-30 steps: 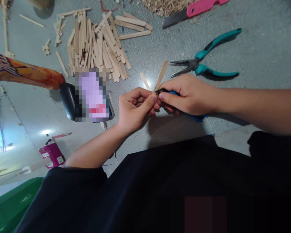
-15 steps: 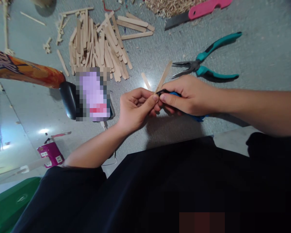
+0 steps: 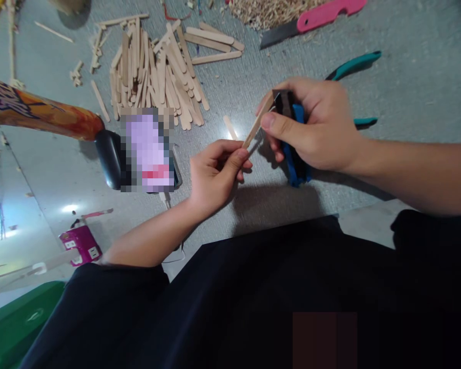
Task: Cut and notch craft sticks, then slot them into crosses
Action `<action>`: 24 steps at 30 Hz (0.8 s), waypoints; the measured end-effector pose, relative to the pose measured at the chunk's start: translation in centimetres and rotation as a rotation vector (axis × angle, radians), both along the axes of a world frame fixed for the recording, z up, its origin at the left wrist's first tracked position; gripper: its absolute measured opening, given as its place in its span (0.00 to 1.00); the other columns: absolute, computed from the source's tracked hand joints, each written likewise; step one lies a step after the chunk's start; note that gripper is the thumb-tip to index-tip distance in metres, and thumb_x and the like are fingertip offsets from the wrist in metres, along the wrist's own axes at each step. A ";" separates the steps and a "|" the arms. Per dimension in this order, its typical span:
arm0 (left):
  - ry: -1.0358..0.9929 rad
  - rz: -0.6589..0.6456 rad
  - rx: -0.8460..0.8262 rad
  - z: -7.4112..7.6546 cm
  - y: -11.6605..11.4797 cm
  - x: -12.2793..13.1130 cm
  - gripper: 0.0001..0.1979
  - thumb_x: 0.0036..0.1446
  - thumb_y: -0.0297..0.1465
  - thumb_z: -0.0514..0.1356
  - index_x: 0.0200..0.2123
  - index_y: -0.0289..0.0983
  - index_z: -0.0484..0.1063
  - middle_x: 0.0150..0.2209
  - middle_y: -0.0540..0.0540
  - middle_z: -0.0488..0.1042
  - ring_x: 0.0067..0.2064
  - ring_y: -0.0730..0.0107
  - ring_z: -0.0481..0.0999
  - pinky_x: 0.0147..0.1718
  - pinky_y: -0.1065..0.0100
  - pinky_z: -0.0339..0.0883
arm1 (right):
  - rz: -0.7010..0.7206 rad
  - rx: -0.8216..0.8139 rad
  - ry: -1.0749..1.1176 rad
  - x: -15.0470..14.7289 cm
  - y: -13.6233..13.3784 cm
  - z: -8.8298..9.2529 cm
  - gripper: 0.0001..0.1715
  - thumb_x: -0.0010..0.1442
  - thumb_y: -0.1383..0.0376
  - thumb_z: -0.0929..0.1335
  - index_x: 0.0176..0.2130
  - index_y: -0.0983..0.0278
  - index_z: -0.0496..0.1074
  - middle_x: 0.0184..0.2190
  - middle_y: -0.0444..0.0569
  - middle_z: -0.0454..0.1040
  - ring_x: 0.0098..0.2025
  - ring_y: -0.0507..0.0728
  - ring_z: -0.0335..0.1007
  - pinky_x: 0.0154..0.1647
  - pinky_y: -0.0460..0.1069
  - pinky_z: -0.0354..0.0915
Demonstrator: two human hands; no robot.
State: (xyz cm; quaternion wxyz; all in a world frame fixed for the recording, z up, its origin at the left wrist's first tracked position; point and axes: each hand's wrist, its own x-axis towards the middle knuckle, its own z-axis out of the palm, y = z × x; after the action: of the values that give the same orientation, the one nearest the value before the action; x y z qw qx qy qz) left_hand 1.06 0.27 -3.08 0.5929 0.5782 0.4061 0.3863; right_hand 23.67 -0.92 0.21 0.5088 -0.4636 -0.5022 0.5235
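Note:
My left hand [image 3: 221,169] pinches the lower end of a flat wooden craft stick [image 3: 258,123] between thumb and fingers. The stick slants up to the right. My right hand [image 3: 311,123] is closed around blue-handled cutters [image 3: 290,138], whose dark head lies beside the stick's upper end. Whether the jaws touch the stick I cannot tell, since the right thumb and fingers partly cover that spot. A shorter piece of stick [image 3: 230,127] lies on the table just behind my left hand.
A heap of craft sticks [image 3: 169,72] lies behind a phone [image 3: 149,151]. An orange snack tube [image 3: 42,107] is at left. Teal-handled pliers [image 3: 355,64] lie partly behind my right hand. A pink-handled saw [image 3: 322,18] rests near wood shavings [image 3: 269,11].
My right hand has moved up and rightward with the cutters, from the stick's lower end to its upper end. The tool now points upward. My left hand keeps its pinch.

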 end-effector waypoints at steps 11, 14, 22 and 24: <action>0.173 0.104 0.461 -1.2 0.6 -0.7 0.21 0.86 0.53 0.62 0.50 0.45 0.85 0.46 0.44 0.85 0.43 0.66 0.86 0.45 0.58 0.84 | -0.113 0.078 0.042 -0.2 -0.2 0.0 0.22 0.70 0.49 0.88 0.40 0.59 0.83 0.25 0.37 0.76 0.21 0.52 0.71 0.20 0.51 0.70; 0.173 0.155 0.508 -1.7 0.9 -0.8 0.17 0.85 0.51 0.63 0.52 0.46 0.84 0.51 0.43 0.83 0.44 0.65 0.84 0.43 0.59 0.83 | -0.102 0.079 0.066 -0.3 -0.1 0.2 0.24 0.70 0.48 0.87 0.39 0.59 0.81 0.24 0.37 0.76 0.20 0.52 0.70 0.18 0.51 0.68; 0.073 0.036 0.297 -1.1 0.0 -0.3 0.16 0.81 0.50 0.70 0.52 0.45 0.83 0.36 0.50 0.85 0.31 0.71 0.82 0.33 0.64 0.79 | -0.102 -0.094 0.068 -0.8 -0.3 0.1 0.30 0.67 0.42 0.88 0.38 0.60 0.79 0.23 0.37 0.76 0.19 0.52 0.70 0.16 0.50 0.70; 0.082 0.044 0.262 -0.8 0.0 -0.2 0.17 0.79 0.50 0.72 0.47 0.43 0.83 0.34 0.50 0.85 0.30 0.72 0.82 0.32 0.66 0.79 | -0.102 -0.100 0.053 -0.8 -0.1 -0.1 0.28 0.69 0.45 0.87 0.38 0.60 0.79 0.22 0.37 0.75 0.18 0.53 0.70 0.16 0.50 0.69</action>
State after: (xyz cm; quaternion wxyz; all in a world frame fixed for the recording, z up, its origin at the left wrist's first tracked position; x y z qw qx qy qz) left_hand 0.88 0.25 -3.84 0.4867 0.6570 0.3887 0.4248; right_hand 22.83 -1.00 0.14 0.5242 -0.4994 -0.4375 0.5333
